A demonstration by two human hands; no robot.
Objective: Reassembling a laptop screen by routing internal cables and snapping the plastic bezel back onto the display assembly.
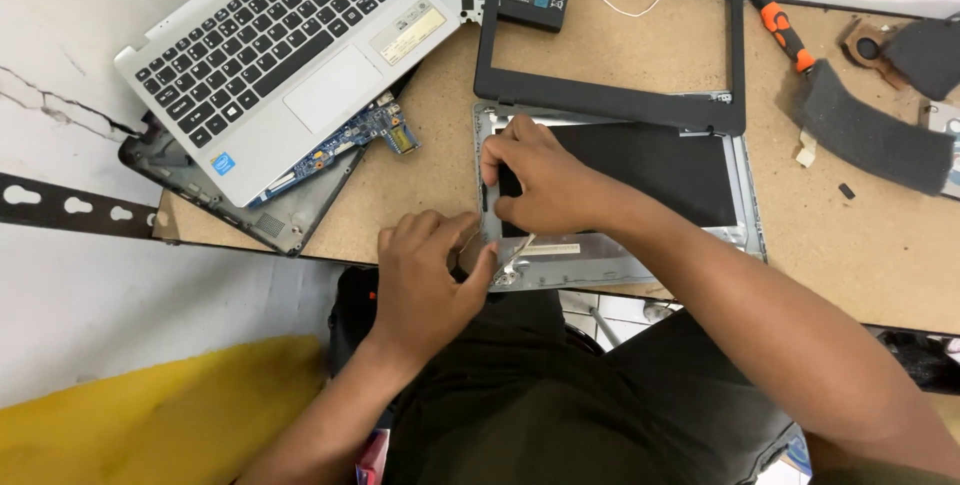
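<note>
On the particle-board workbench [420,175] lies the silver laptop lid [620,260] with its black screen panel [640,170], near the front edge. Behind it, the black bezel frame [610,100]; far left, the keyboard deck [280,45]. Right hand [545,180] pinches the panel's left edge; left hand [425,280] presses the lid's lower-left hinge corner, fingers curled.

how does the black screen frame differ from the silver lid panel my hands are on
The black screen frame is an open rectangle with bare table showing through it; the silver lid panel is a solid tray holding a dark screen. The frame lies untouched farther from the person, while the left hand and right hand rest on the panel's left edge. Both lie flat and are about equally wide.
</note>
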